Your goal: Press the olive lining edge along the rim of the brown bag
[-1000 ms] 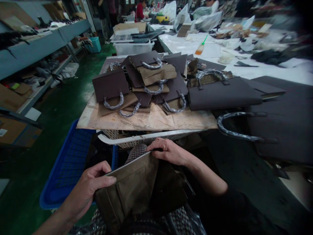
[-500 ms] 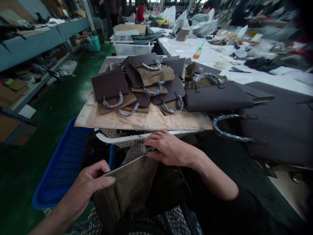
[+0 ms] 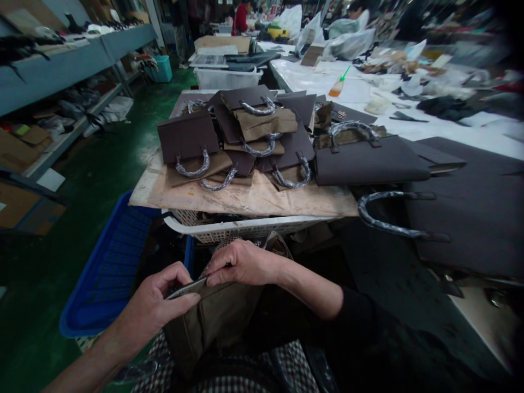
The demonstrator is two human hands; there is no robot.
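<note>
An olive-brown fabric bag lining (image 3: pixel 223 311) lies across my lap, its pale-edged top rim raised toward me. My left hand (image 3: pixel 170 297) pinches that rim near its left end, thumb on the near side. Close beside it, my right hand (image 3: pixel 241 263) grips the same rim between thumb and fingers. The lower part of the lining sinks into shadow over the checked cloth (image 3: pixel 292 363) on my lap. Just beyond my hands, dark brown bag pieces (image 3: pixel 188 136) with plastic-wrapped handles (image 3: pixel 219 180) are piled on a paper-covered board.
The board (image 3: pixel 241 202) sits above a white plastic basket (image 3: pixel 204 232). A blue crate (image 3: pixel 102 278) stands at my left on the green floor. To the right lies a large brown bag panel (image 3: pixel 466 213). A squeeze bottle (image 3: pixel 338 86) with a green tip stands on the white table (image 3: pixel 303 73).
My right hand has moved left and down along the rim, close to my left hand. The left keeps its pinch. The view has shifted slightly.
</note>
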